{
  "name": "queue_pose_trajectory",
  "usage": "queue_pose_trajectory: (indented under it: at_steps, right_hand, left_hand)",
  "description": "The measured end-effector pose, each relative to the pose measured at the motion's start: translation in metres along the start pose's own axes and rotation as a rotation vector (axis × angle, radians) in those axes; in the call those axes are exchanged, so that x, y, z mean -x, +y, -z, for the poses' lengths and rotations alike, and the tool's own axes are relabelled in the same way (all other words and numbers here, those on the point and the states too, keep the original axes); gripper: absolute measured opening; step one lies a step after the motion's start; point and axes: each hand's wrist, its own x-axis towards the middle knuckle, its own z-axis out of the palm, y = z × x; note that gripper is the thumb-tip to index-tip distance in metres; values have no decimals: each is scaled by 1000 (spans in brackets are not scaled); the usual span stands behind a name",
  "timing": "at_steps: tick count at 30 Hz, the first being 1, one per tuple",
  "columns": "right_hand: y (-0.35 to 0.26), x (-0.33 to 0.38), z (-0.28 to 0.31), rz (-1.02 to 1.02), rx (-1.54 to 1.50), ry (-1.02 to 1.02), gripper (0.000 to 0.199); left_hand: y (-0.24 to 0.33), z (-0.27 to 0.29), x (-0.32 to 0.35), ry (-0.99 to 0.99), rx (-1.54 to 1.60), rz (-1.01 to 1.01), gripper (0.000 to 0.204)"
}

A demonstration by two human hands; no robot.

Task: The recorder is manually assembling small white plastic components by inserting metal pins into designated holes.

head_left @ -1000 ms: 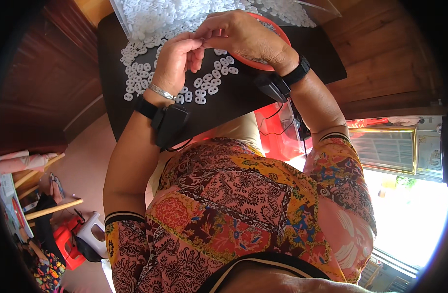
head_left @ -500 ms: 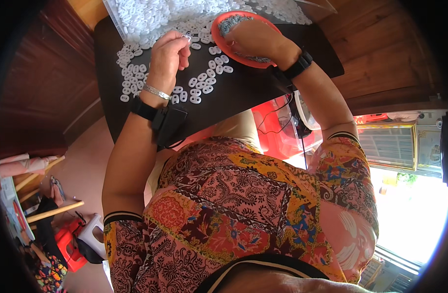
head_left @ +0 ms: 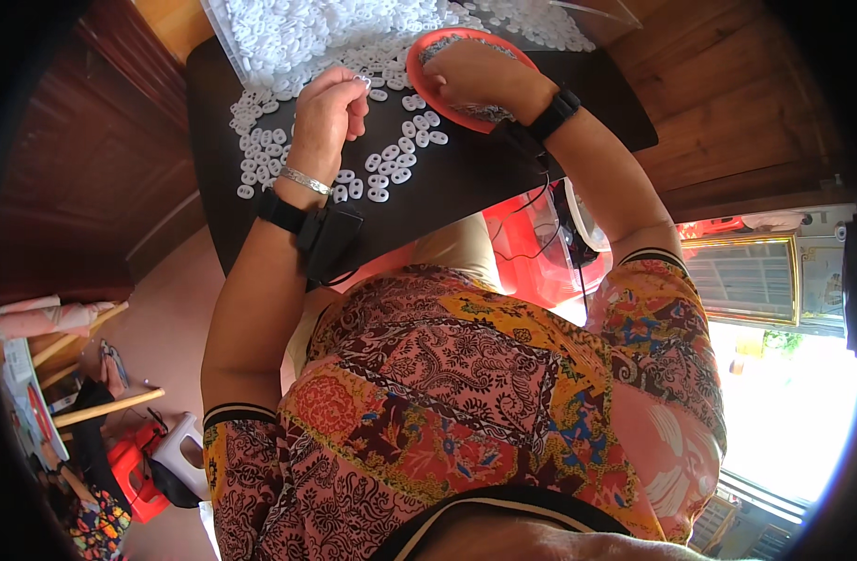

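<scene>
My left hand point(head_left: 325, 122) is raised over the dark table, thumb and fingers pinching a small white oval plastic piece point(head_left: 363, 82) with holes. My right hand point(head_left: 480, 77) reaches over a round red bowl point(head_left: 415, 73) that holds many small grey metal-looking parts point(head_left: 442, 44). Its fingers are curled down at the parts, and what lies between the fingertips is hidden. Loose white two-hole oval pieces point(head_left: 389, 167) lie scattered on the table between my hands, and more point(head_left: 262, 154) lie left of my left hand.
A clear bin point(head_left: 224, 39) heaped with white pieces point(head_left: 307, 37) stands at the far side of the dark table point(head_left: 428, 201). Thin cables point(head_left: 540, 243) hang below my right wrist. Red and white stools point(head_left: 138, 477) stand on the floor at lower left.
The view has shifted slightly. My left hand keeps its pinch on the white piece. My right hand stays at the bowl, its fingers moved a little toward the bowl's left side.
</scene>
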Motion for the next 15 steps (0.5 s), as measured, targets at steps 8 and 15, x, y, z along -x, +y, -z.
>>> queue_pose_trajectory:
  at_steps: [8,15]
  right_hand:
    - [40,15,2,26,-83,280,13]
    - [24,23,10,-11,-206,156,17]
  left_hand:
    - [0,1,-1,9,24,0,18]
    - [-3,1,-2,27,9,27,16]
